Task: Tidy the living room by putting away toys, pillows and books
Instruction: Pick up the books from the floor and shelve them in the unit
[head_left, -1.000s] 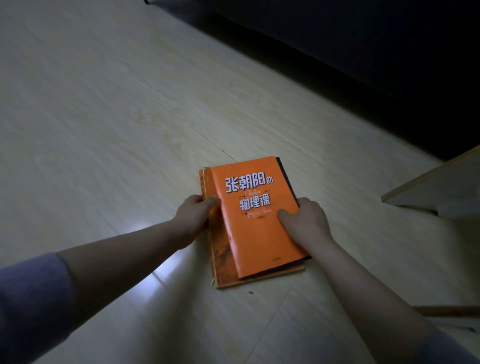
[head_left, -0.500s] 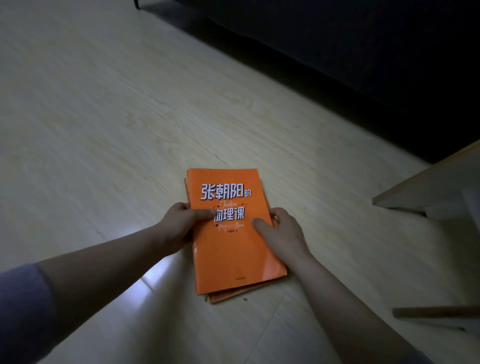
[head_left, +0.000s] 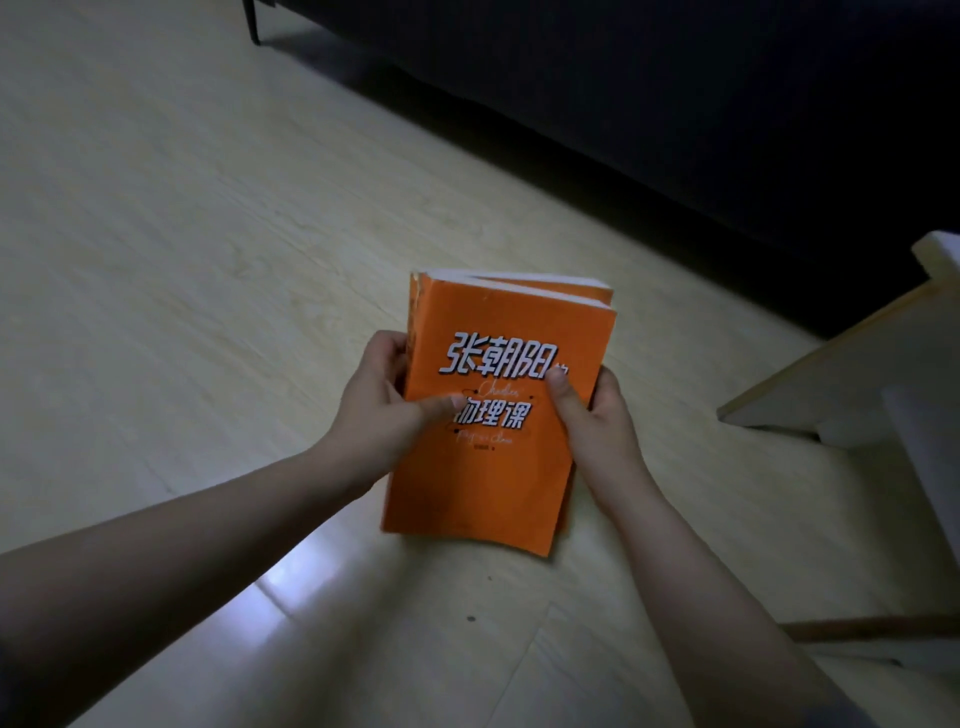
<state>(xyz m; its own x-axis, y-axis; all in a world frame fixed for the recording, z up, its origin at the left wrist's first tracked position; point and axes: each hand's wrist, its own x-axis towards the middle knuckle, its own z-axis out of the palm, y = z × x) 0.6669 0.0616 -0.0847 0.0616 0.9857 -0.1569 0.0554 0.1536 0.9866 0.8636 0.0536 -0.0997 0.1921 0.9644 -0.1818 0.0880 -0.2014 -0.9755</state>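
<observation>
Two orange books are stacked together, raised off the pale wooden floor and tilted toward me. The top orange book (head_left: 483, 478) shows white Chinese lettering on its cover. Only the upper edge of the second orange book (head_left: 556, 289) shows behind it. My left hand (head_left: 379, 410) grips the stack's left side, thumb across the cover. My right hand (head_left: 597, 421) grips the right side, thumb pressed on the cover beside the lettering.
A dark sofa (head_left: 675, 104) on thin black legs runs along the back and right. A pale wooden shelf unit (head_left: 841, 364) juts in at the right edge. Light wooden floor (head_left: 182, 234) spreads to the left and in front.
The two books lay flat on the floor under my hands. I squared them together and lifted the stack off the floor, tilting its top edge up toward me.
</observation>
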